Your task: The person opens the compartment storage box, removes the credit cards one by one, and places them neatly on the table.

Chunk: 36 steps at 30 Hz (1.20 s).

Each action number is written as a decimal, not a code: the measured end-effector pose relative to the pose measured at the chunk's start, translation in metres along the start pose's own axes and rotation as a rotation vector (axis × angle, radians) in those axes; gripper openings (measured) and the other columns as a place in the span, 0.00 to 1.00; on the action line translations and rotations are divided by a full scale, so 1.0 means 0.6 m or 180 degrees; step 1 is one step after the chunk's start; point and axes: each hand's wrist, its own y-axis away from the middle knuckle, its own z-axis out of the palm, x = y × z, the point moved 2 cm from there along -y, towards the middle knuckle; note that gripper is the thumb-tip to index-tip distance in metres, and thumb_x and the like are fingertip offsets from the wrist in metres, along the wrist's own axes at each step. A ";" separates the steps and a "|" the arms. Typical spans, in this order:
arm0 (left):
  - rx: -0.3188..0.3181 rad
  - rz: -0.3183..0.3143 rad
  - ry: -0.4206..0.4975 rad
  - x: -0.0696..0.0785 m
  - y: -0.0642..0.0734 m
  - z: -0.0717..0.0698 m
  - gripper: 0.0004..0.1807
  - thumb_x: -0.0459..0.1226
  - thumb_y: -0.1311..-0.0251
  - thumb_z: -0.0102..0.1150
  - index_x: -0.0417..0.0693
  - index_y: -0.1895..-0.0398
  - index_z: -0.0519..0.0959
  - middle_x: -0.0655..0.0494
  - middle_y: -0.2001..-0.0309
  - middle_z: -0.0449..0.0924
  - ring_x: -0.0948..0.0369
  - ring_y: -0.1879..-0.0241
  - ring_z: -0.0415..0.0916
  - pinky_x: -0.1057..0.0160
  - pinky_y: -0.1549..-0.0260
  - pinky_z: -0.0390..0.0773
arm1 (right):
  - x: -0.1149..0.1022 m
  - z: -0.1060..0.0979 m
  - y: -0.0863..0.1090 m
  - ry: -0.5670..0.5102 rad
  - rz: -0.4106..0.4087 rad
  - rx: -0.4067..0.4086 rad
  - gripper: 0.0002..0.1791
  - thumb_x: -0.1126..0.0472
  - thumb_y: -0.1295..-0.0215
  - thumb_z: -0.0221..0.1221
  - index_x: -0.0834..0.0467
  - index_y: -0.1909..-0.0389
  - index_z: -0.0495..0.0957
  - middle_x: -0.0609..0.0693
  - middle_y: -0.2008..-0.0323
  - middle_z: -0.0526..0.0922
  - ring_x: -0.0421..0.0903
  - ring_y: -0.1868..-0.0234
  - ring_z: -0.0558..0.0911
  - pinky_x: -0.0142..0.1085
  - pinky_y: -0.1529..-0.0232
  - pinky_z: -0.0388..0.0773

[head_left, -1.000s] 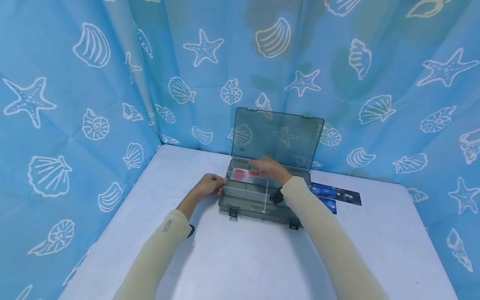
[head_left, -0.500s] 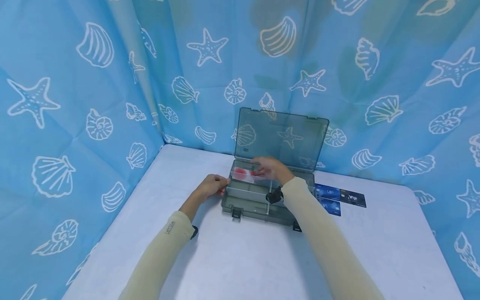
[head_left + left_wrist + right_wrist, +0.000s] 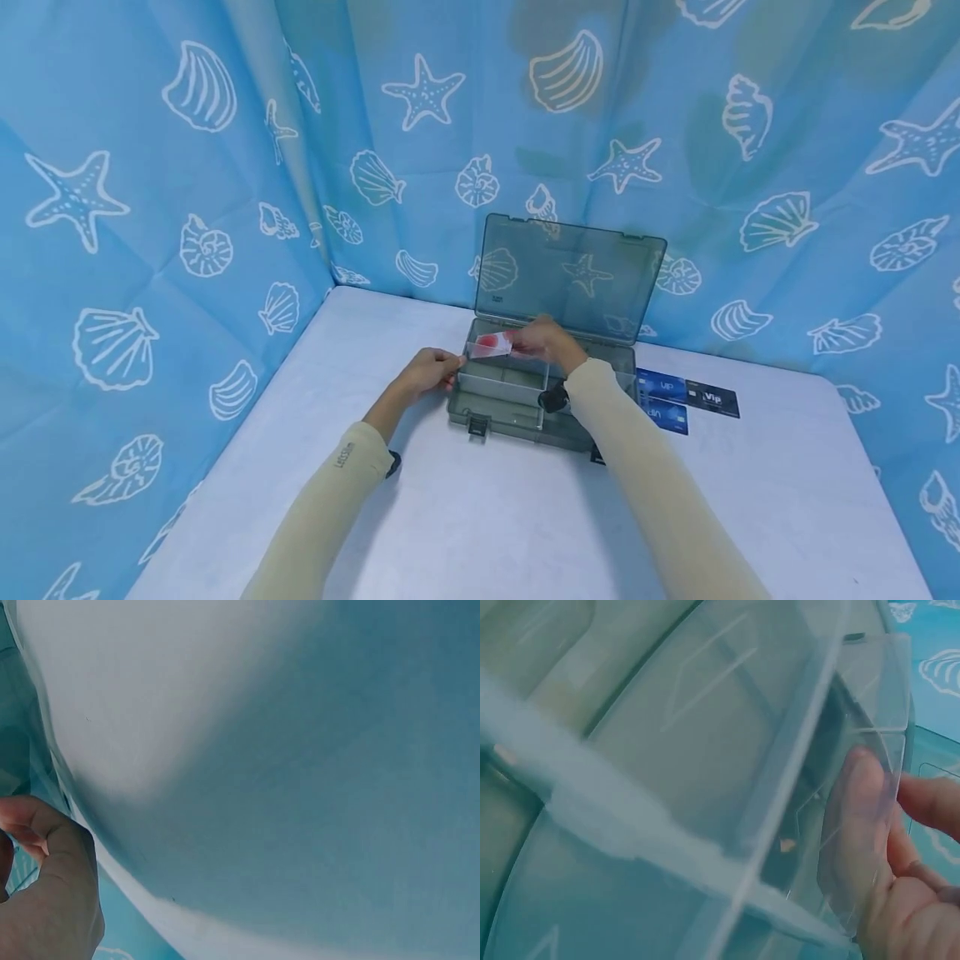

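Observation:
A smoky-grey clear plastic compartment box (image 3: 495,408) lies on the table with its lid (image 3: 570,271) raised. At its left edge my left hand (image 3: 430,371) holds the side wall with thumb and curled fingers; the left wrist view shows this hand (image 3: 52,881) only partly. My right hand (image 3: 542,340) is over the back compartments, pinching a thin clear sheet with red round patches (image 3: 491,342). In the right wrist view, fingers of the right hand (image 3: 911,900) show through clear plastic. The sheet tilts above the back-left compartment.
Clear dividers (image 3: 498,386) split the box. Right of it lie a blue VIP card (image 3: 662,385), another blue card (image 3: 667,417) and a black VIP card (image 3: 712,398) on the white table (image 3: 480,517). A blue shell-patterned curtain (image 3: 420,200) hangs behind and at left.
The red-patched sheet has tilted and risen at its right end, in my right hand's fingers. That hand has drawn back slightly. My left hand stays at the box edge.

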 end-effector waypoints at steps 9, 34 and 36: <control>-0.0026 0.0041 0.0007 0.011 -0.004 0.022 0.20 0.46 0.32 0.57 0.39 0.48 0.76 0.49 0.63 0.76 0.59 0.67 0.75 0.66 0.67 0.79 | 0.008 -0.059 0.038 -0.0343 -0.0166 -0.0065 0.22 0.71 0.30 0.52 0.74 0.37 0.66 0.62 0.46 0.73 0.48 0.54 0.79 0.39 0.47 0.77; -0.0139 0.0188 0.0092 0.002 0.003 0.006 0.20 0.44 0.30 0.55 0.36 0.47 0.74 0.49 0.65 0.75 0.59 0.68 0.74 0.63 0.66 0.78 | 0.273 -0.448 0.273 -0.0430 0.0038 0.0646 0.41 0.56 0.32 0.61 0.69 0.28 0.51 0.51 0.57 0.79 0.49 0.52 0.82 0.42 0.41 0.71; -0.0145 0.0178 0.0096 0.003 0.004 0.007 0.20 0.44 0.30 0.55 0.36 0.47 0.74 0.49 0.65 0.75 0.59 0.68 0.74 0.63 0.67 0.78 | 0.293 -0.461 0.283 -0.0450 0.0113 0.0752 0.42 0.56 0.32 0.61 0.69 0.28 0.51 0.51 0.57 0.78 0.48 0.54 0.83 0.40 0.44 0.74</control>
